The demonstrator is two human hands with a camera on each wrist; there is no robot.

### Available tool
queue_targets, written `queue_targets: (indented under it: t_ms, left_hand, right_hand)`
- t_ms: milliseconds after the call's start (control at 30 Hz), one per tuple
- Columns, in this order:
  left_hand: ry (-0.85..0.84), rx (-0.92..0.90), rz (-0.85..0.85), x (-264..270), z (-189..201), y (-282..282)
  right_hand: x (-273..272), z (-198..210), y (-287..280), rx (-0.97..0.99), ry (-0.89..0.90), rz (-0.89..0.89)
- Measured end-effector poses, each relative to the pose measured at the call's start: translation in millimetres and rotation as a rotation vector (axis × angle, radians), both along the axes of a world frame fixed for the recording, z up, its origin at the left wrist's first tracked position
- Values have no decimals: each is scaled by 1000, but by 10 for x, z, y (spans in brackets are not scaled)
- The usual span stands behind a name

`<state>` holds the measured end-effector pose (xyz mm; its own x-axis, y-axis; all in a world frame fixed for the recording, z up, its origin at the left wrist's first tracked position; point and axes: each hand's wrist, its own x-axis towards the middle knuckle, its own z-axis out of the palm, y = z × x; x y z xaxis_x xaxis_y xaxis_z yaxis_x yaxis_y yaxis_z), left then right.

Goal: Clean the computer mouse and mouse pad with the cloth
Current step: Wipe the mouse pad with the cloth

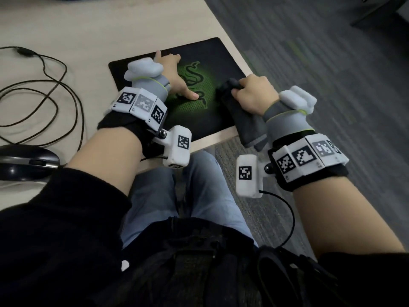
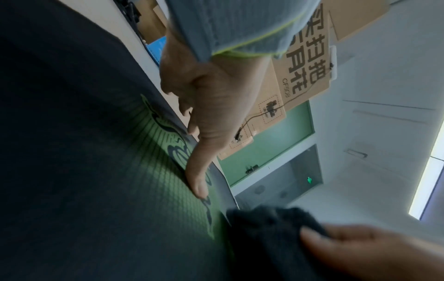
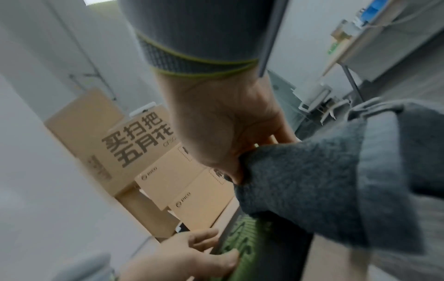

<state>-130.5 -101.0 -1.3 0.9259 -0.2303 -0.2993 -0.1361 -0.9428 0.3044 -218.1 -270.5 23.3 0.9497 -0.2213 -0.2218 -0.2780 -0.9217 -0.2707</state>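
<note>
A black mouse pad (image 1: 205, 120) with a green snake logo lies at the desk's right front corner. My left hand (image 1: 177, 78) lies flat on it with fingers spread, the thumb (image 2: 198, 176) pressing on the logo. My right hand (image 1: 254, 94) grips a dark grey cloth (image 1: 241, 116) at the pad's right edge; the cloth (image 3: 336, 182) hangs down past the desk edge. The black computer mouse (image 1: 24, 162) sits on the desk at the far left, away from both hands.
A black cable (image 1: 51, 91) loops over the light wooden desk (image 1: 88, 29) left of the pad. Grey carpet (image 1: 332, 63) lies to the right of the desk. Cardboard boxes (image 3: 134, 144) stand beyond the desk. My legs in jeans (image 1: 194, 196) are below the desk edge.
</note>
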Motion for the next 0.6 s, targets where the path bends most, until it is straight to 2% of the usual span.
queue_targets:
  t_ms: [100,200,267,367,467,600]
  left_hand:
    - [-71,-170,-72,-165,14,45]
    - [43,-431,-166,-300,86,156]
    - [138,-636,-158,-346,122,246]
    - [214,-967,-31,-392,126,384]
    - [230,-1218,86,-349,113,480]
    - [24,-1241,243,-166,172,597]
  right_hand:
    - [-3,52,82,377,-100,-46]
    - [5,54,219,823,-221,-156]
    - [41,75,308,1086,-246,-196]
    - [127,165,496,1404,-243,-198]
    - [277,168,617,1508,-222,-226]
    - [574,28,715,1346,-95,-239]
